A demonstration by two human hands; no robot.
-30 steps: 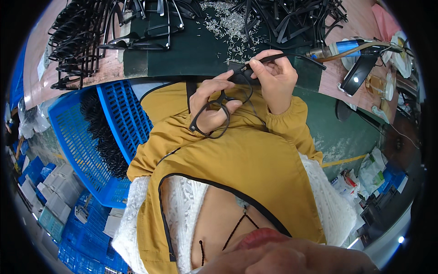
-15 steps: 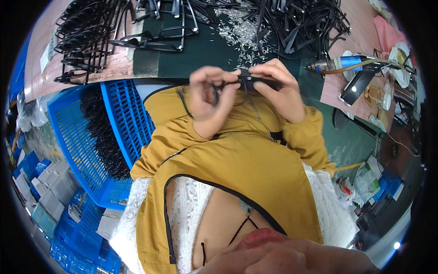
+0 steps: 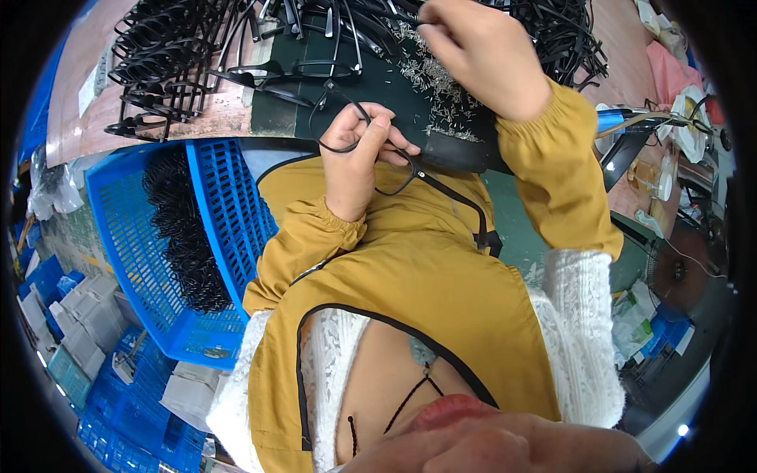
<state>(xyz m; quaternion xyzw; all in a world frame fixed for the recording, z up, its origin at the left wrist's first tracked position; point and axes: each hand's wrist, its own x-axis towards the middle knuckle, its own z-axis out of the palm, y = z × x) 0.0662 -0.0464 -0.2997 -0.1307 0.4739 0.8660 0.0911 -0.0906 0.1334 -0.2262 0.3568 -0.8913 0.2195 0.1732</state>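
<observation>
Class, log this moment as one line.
left hand: holds black glasses frame | right hand: over bench, grip unclear | silver pins: scattered on bench

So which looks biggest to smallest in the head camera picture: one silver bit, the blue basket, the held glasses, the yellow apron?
Largest to smallest, as they look:
1. Yellow apron
2. Blue basket
3. Held glasses
4. One silver bit
</observation>
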